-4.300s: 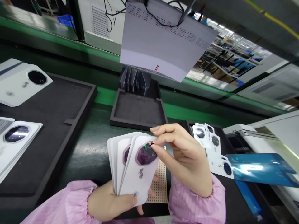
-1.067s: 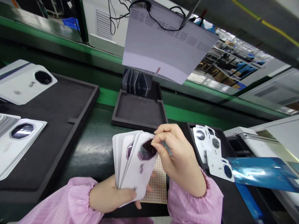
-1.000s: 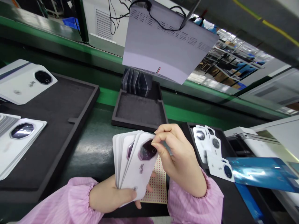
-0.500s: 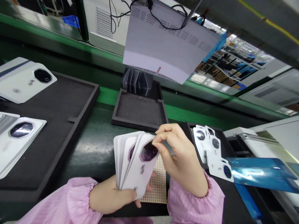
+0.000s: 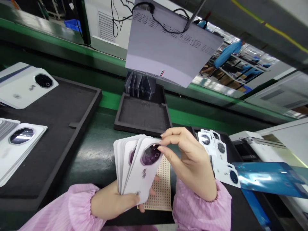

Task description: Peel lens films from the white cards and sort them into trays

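My left hand [image 5: 115, 200] is closed around a fanned stack of white phone back covers [image 5: 141, 175], thumb on the front face of the top one. Each cover has lettering or an eight-sided dark camera window [image 5: 151, 154] where its face shows. At the upper right corner of the top cover, beside that window, my right hand [image 5: 185, 157] pinches with thumb and index finger. Its other fingers curl above. Under the stack lies a cream sheet of small red marks [image 5: 161, 189], partly hidden by the covers and my left fingers.
On the left, a black foam tray [image 5: 79, 106] carries white covers [image 5: 24, 144] in stacks. A smaller black tray [image 5: 144, 115] holds dark thin plates [image 5: 139, 85] at the back. More white pieces [image 5: 220, 154] lie right, by blue film [image 5: 269, 178]. A grey panel [image 5: 168, 48] hangs overhead.
The fanned covers have shifted slightly left in view, and my right thumb and index finger have parted a little at the corner. A person in blue has come into view behind the panel.
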A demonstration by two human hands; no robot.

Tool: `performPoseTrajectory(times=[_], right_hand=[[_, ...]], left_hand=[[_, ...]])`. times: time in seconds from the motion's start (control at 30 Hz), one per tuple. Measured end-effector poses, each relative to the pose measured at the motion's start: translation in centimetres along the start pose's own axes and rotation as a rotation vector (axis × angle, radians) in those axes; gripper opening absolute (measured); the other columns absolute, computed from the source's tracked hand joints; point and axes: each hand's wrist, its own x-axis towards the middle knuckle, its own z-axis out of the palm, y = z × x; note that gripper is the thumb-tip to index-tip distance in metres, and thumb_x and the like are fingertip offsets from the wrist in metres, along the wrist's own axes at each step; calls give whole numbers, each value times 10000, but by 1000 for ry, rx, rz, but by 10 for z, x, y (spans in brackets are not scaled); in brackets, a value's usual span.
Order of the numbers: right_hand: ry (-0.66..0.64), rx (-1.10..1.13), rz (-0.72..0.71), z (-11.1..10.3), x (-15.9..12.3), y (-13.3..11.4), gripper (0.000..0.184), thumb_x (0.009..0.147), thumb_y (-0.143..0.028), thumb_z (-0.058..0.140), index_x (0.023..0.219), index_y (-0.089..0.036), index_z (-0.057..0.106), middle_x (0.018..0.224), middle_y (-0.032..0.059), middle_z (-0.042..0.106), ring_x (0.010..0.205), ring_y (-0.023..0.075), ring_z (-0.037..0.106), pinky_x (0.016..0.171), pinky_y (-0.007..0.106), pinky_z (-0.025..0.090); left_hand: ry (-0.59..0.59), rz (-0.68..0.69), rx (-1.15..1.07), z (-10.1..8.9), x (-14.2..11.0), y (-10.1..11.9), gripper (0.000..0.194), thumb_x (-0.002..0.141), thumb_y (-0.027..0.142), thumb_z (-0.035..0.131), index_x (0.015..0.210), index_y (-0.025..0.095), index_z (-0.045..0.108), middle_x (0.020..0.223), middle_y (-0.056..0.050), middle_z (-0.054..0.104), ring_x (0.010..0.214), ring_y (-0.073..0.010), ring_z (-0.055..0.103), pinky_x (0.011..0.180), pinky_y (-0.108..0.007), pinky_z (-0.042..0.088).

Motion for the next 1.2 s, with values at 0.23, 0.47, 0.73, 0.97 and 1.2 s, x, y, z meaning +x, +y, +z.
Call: performPoseTrajectory(times=[0.23, 0.47, 0.73, 0.97, 1.2], right_hand=[[-17, -22, 4, 5, 1, -2, 126, 798, -66, 562, 810, -190, 566, 842, 32, 551, 806, 157, 545, 691, 330, 469], [-116, -17, 9, -2, -1, 0, 115, 817, -67, 522, 781, -177, 520, 844, 37, 522, 824, 158, 513, 705, 330, 446], [-83, -17, 16, -6, -2, -1, 101, 830, -95, 513, 801, -191, 530, 866, 40, 531, 821, 162, 540, 691, 325, 466], [-54, -7, 21, -4, -1, -1, 104, 807, -95, 554, 801, -197, 576, 847, 30, 551, 780, 154, 562, 677, 317, 486], [-121, -7, 43, -7, -2, 0, 104, 804, -87, 560, 780, -187, 572, 839, 26, 544, 806, 149, 546, 697, 306, 467]], left_hand=[[22, 14, 173, -1, -1, 1, 485, 858, 327, 499, 1330, 234, 434, 1002, -85, 645, 835, -208, 619, 860, -409, 477], [8, 3, 262, 3, 3, 5, 344, 854, 375, 466, 1095, 171, 602, 899, -76, 612, 797, -197, 581, 820, -395, 486], [-4, 8, 216, 2, 2, 4, 341, 846, 403, 478, 1078, 186, 603, 972, -78, 605, 779, -185, 568, 798, -378, 491], [27, 7, 245, 3, 2, 2, 304, 840, 386, 482, 1016, 188, 632, 880, -70, 618, 795, -209, 580, 799, -380, 487], [124, 30, 422, 2, 2, 0, 211, 849, 286, 459, 938, 233, 644, 837, -38, 614, 780, -193, 578, 793, -331, 480]])
